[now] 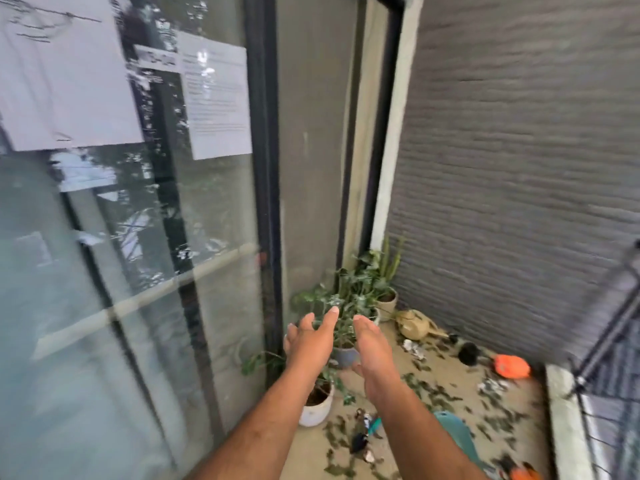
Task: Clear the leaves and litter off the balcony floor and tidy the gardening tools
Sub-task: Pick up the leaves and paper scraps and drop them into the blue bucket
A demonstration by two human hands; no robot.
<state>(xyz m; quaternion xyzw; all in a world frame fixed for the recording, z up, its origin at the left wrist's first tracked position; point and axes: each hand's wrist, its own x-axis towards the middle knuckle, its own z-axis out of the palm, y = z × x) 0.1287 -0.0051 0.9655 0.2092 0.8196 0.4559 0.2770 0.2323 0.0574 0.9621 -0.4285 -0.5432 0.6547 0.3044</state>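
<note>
Barely begun — leaves [440, 396] and litter [414, 349] cover the floor [388, 441], and a watering can [415, 323] lies tipped by the wall. Left hand [310, 341] and right hand [374, 348] reach out — fingers straight, holding nothing.

Leaves [446, 398] right of pots [317, 407]

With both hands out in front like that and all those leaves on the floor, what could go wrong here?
Both hands, left and right, are open and empty, raised over the potted plants. Reaching down, an arm could knock the white pot over and spill soil. Leaves and small litter cover the floor underfoot, so treading on something or slipping seems possible. The picture is blurred, so small or sharp bits could be missed.
</note>
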